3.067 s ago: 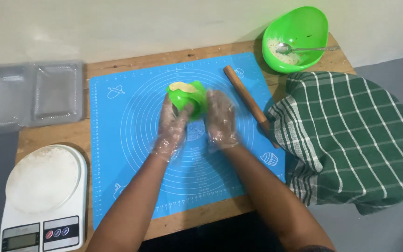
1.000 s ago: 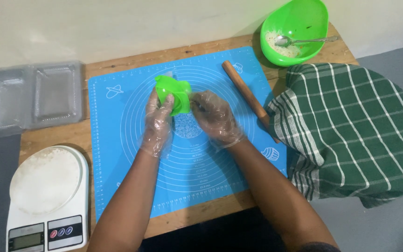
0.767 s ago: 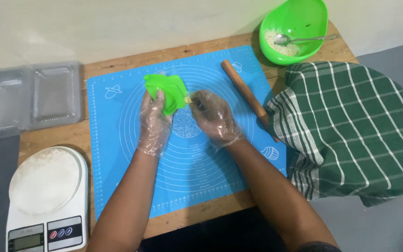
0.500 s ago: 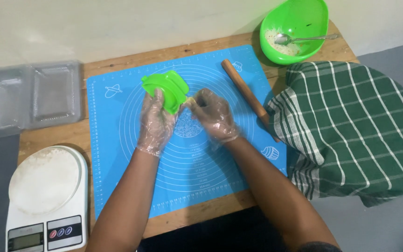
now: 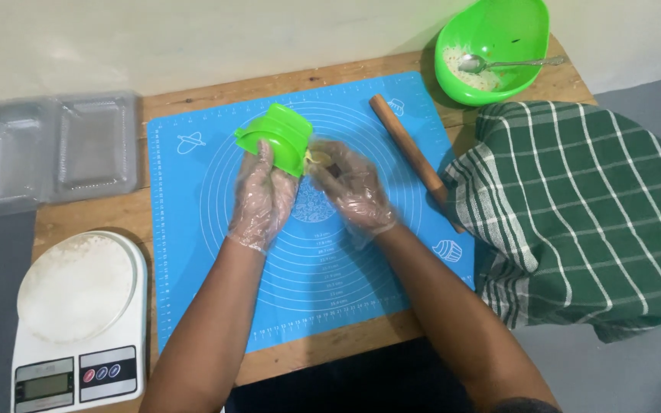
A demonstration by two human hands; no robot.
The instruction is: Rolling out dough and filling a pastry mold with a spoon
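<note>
Both hands in thin clear plastic gloves, working over the middle of a blue silicone baking mat [image 5: 216,252] printed with white rings. Left hand [image 5: 263,197] lies palm down, fingers fairly straight and close together, reaching up onto the near side of a green plastic dumpling mould [image 5: 278,138]; fingertips press on it, thumb hidden, so whether it wraps around the mould cannot be told. The mould sits folded and tilted on the upper centre of the mat, just left of the ring centre. Right hand [image 5: 353,191] is just beside it, fingers curled in narrowly, pinching a small pale piece of dough [image 5: 318,157] at the mould's right edge; dough touches the fingertips and appears to meet the mould, exact contact blurred. The two hands nearly touch. A wooden rolling pin [image 5: 413,159] lies diagonally on the mat's right part, apart from the hands. At the far right corner a green bowl [image 5: 499,30] holds whitish filling and a metal spoon [image 5: 510,63]. A green checked cloth [image 5: 583,222] covers something on the right. A white kitchen scale [image 5: 78,313] sits near left; clear plastic trays [image 5: 47,153] at far left.
</note>
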